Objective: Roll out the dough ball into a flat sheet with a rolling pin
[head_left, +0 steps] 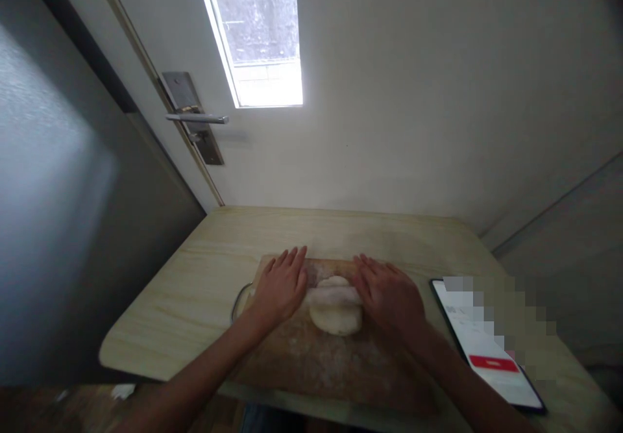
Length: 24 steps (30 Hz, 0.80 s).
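Note:
A pale flattened piece of dough [335, 320] lies on a wooden cutting board [316, 371] dusted with flour. Across the dough runs a light rolling pin [335, 295], its two ends hidden under my hands. My left hand [282, 284] rests on the left end of the pin, palm down, with its fingers stretched forward. On the right end lies my right hand [387, 290], also palm down with straight fingers. Neither hand's fingers visibly wrap around the pin.
The board lies on a pale wood-grain table [195, 296] and has a metal handle [237, 303] on its left. A tablet or large phone [479, 329] lies right, its screen lit. Behind the table stands a white door with a lever handle [197, 119] and a bright window [263, 43].

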### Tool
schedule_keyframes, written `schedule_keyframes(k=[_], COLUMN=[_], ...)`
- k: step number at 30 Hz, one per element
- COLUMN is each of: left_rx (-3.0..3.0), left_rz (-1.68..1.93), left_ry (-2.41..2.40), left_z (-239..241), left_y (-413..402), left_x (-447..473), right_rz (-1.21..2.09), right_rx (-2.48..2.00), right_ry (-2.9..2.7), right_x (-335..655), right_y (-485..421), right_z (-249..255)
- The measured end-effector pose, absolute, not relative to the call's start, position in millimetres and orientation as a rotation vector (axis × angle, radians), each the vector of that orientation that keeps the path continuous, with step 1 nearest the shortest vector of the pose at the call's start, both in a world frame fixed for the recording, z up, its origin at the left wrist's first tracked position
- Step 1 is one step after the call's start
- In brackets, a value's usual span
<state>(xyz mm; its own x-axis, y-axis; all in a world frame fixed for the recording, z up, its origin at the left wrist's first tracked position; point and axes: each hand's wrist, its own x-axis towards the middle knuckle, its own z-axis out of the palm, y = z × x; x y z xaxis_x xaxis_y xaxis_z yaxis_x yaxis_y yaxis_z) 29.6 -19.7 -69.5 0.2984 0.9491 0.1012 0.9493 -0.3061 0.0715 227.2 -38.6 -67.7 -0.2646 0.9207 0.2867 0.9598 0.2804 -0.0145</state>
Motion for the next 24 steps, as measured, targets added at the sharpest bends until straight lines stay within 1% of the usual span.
schedule_keyframes(k=[6,11,14,18,24], left_rx=[-2.579,-2.502,-2.591,-2.764,-2.621], left_rz=[-0.184,-0.189,-0.164,-0.181,-0.127], left_ry=[-1.624,-1.813,-1.835,-1.694,-1.984], left_z=[-66,-63,-61,-64,-64], left_y=[-39,-15,-16,-34,2], left_x=[31,38,36,31,38], right_rz=[-0.247,-0.176,-0.152,-0.18,-0.086], right_rx=[-1.664,-1.82,-1.763,-1.584,-1.746], right_ry=[-2.349,-2.348,-2.367,-2.392,-2.437], right_x=[235,231,231,235,230], right_y=[-56,-34,-31,-44,-15], right_z=[-74,-65,-62,-67,-58])
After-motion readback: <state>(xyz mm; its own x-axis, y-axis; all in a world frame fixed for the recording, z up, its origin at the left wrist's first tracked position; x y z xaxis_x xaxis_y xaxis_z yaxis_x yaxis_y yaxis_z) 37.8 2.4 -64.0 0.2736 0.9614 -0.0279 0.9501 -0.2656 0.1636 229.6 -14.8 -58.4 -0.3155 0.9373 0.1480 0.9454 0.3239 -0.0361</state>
